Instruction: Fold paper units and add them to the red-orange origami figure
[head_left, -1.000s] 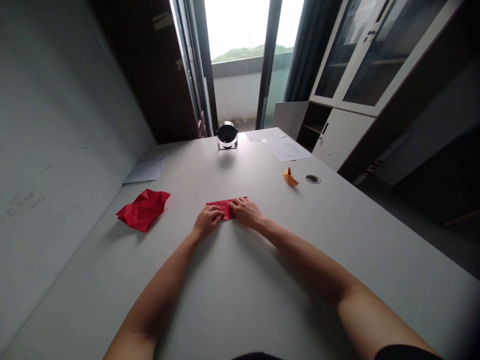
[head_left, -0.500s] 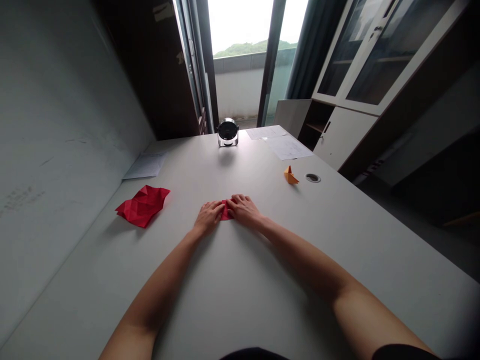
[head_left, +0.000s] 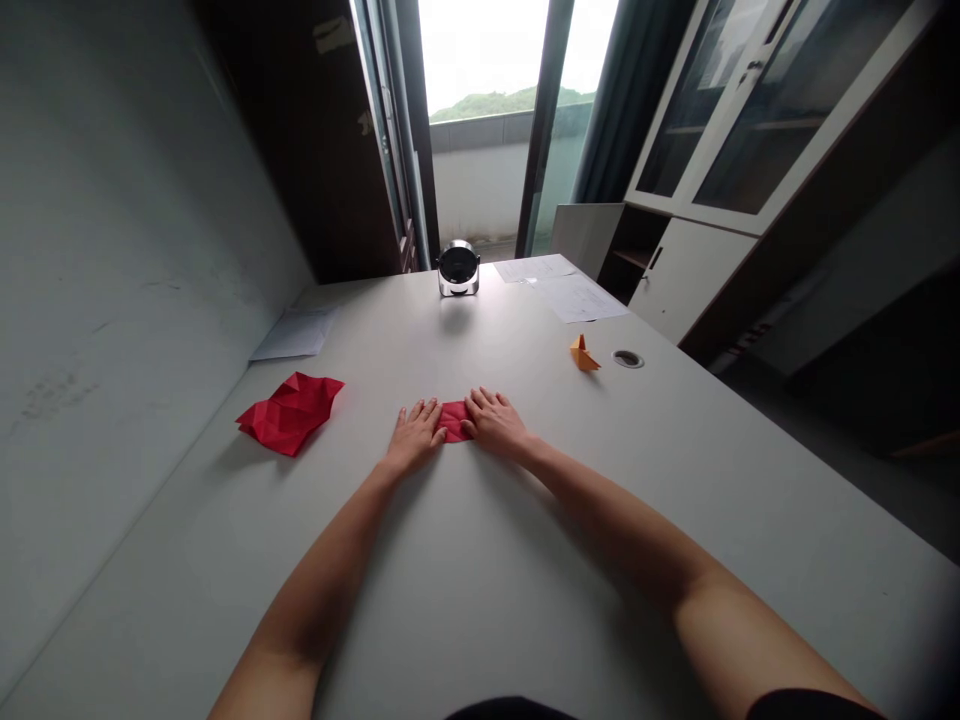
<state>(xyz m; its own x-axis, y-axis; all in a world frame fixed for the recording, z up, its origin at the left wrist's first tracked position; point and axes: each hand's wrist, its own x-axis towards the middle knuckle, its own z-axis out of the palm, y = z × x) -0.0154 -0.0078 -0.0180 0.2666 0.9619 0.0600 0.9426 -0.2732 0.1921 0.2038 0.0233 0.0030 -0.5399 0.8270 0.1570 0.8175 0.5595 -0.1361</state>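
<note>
Between my hands a small piece of folded red paper (head_left: 454, 421) lies flat on the white table (head_left: 427, 580). Creases show on its exposed middle, while the hands cover its two ends. My left hand (head_left: 417, 436) rests on the left end, fingers stretched out and spread. On the right end lies my right hand (head_left: 495, 420), its fingers also extended and pressing down. Neither hand is wrapped round anything.
A larger creased red paper (head_left: 291, 414) sits at the left. An orange folded paper figure (head_left: 583, 354) stands at the right near a round cable hole (head_left: 628, 359). Farther back are a small black fan-like device (head_left: 458, 268) and white sheets (head_left: 577, 298).
My hands have moved slightly apart, and the fingers have flattened and spread. More of the red paper between them now shows.
</note>
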